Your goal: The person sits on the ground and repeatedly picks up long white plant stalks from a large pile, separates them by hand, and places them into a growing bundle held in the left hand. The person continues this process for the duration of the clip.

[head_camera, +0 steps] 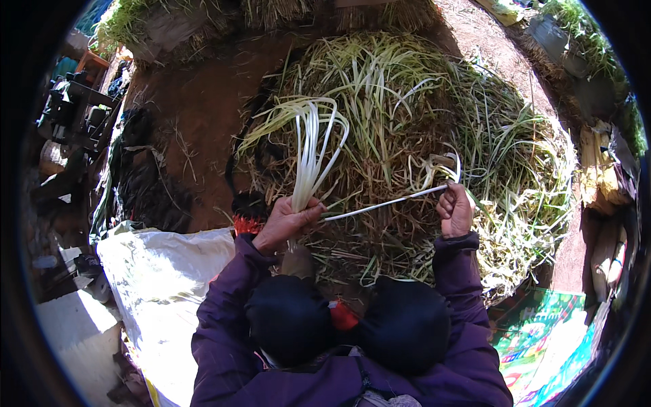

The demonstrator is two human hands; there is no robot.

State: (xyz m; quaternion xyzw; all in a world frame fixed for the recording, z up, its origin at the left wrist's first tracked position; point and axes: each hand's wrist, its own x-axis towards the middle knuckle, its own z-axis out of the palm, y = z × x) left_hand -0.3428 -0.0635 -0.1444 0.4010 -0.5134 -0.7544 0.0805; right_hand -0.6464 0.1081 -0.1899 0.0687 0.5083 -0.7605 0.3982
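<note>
Closed around a bunch of long pale stalks point(308, 157) is my left hand point(290, 224). The bunch stands up from the fist, and its yellow-green leaf tips droop over to the left. My right hand point(455, 211) pinches one slender white stalk point(389, 203), which slants down left to beside my left hand. A pale strip point(457, 165) curls up just above my right fingers. Both hands are over the near part of a big heap of leafy green stalks point(374, 86) with brown, root-like strands in its middle.
A white woven sheet point(168, 269) lies at the lower left, and a colourful printed sheet point(541, 330) at the lower right. Dark cloth point(147, 178) rests on the bare brown ground point(203, 117). More bundled greenery point(168, 30) lines the far side. My dark-covered knees point(290, 320) are close below.
</note>
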